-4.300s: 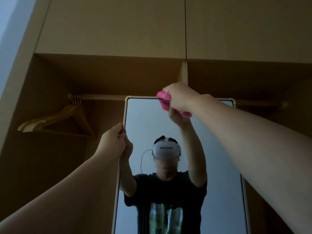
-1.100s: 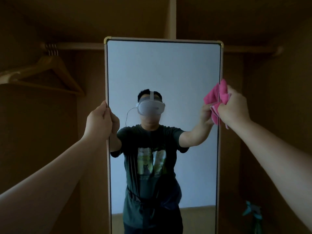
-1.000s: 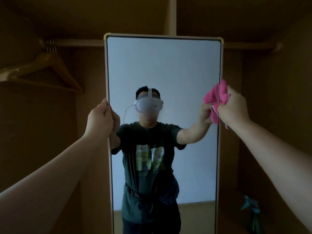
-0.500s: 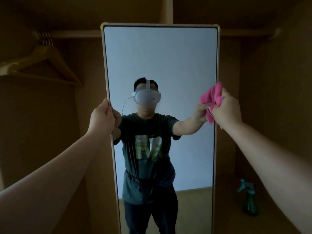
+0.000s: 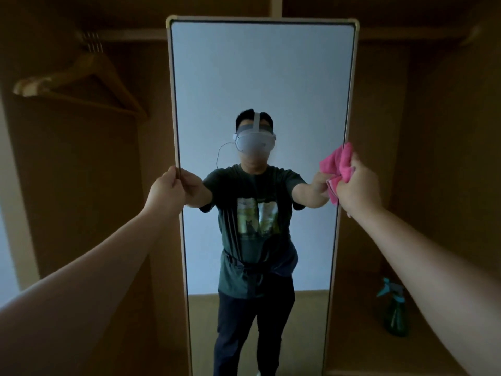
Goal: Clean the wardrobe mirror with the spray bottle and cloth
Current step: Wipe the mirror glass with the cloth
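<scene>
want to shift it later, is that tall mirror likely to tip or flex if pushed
Probably tippy: the mirror is tall and narrow, and the left hand grips its frame edge, seemingly steadying it. Likely stiff, not floppy, given its straight thin frame. The glass face suggests it is fragile.

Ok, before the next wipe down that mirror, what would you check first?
1. Mirror steadied: the left hand grips the left edge of the mirror. Ok.
2. Cloth in hand: the right hand holds the pink cloth, bunched, at the mirror's right edge. Ok.
3. Cloth flat on the glass: the hand hides the contact. Cannot tell.
4. Spray bottle out of the path: it stands upright low on the right, apart from the mirror. Ok.
5. Glass free of streaks: the light is too dim. Cannot tell.
6. Hangers clear of the arms: they hang on the rail at upper left. Ok.
</scene>
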`<state>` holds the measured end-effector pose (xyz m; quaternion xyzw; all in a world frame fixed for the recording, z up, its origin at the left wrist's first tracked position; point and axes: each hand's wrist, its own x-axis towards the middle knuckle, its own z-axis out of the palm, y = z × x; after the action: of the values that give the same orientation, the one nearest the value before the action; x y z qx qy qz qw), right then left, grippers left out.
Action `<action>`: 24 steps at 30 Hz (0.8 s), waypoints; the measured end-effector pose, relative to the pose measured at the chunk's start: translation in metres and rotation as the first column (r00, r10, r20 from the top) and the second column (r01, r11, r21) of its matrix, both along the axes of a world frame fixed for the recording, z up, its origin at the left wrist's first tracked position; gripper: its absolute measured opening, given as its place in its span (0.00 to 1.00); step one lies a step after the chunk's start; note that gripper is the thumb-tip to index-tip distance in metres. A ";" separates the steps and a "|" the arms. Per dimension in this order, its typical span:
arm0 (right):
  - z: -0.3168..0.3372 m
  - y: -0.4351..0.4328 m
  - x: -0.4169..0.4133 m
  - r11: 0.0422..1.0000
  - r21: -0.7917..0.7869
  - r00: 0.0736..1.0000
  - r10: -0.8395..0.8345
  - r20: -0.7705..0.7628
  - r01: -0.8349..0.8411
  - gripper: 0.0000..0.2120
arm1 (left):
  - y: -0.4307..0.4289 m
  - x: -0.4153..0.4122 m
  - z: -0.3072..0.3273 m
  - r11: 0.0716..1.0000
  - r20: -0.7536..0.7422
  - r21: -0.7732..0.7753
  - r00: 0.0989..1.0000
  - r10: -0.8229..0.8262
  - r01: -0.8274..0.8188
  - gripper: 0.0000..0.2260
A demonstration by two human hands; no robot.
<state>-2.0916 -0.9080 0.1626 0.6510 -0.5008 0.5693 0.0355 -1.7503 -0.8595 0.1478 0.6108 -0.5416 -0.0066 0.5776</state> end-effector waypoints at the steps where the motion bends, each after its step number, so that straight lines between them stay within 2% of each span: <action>1: -0.002 0.000 0.001 1.000 0.009 1.000 -0.005 0.005 0.005 0.21 | 0.000 0.000 -0.006 1.000 0.001 0.027 1.000 -0.007 0.007 0.13; 6: -0.021 -0.002 0.001 0.999 0.030 1.000 -0.011 0.001 0.011 0.19 | 0.001 -0.002 -0.026 0.992 -0.024 0.121 0.999 -0.044 0.046 0.17; 12: -0.043 -0.004 -0.001 0.999 0.029 1.000 0.014 0.005 -0.014 0.23 | 0.005 -0.007 -0.040 0.994 -0.024 0.079 0.997 -0.069 0.070 0.11; 18: -0.063 -0.008 -0.007 0.998 0.044 0.999 0.048 -0.005 -0.048 0.23 | 0.004 -0.005 -0.058 0.993 -0.021 0.068 0.995 -0.100 0.101 0.17; 21: -0.071 -0.011 -0.009 0.999 -0.004 0.998 0.053 -0.022 -0.053 0.22 | 0.005 0.001 -0.068 0.989 -0.021 0.092 0.993 -0.118 0.120 0.19; 24: -0.079 -0.014 -0.010 0.999 0.009 0.998 0.052 -0.022 -0.051 0.27 | 0.001 0.002 -0.073 0.978 0.004 0.137 0.987 -0.159 0.157 0.17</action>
<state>-2.1016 -0.9219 0.0839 0.6701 -0.4860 0.5606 0.0235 -1.7479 -0.8581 0.0748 0.6040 -0.5909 -0.0848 0.5280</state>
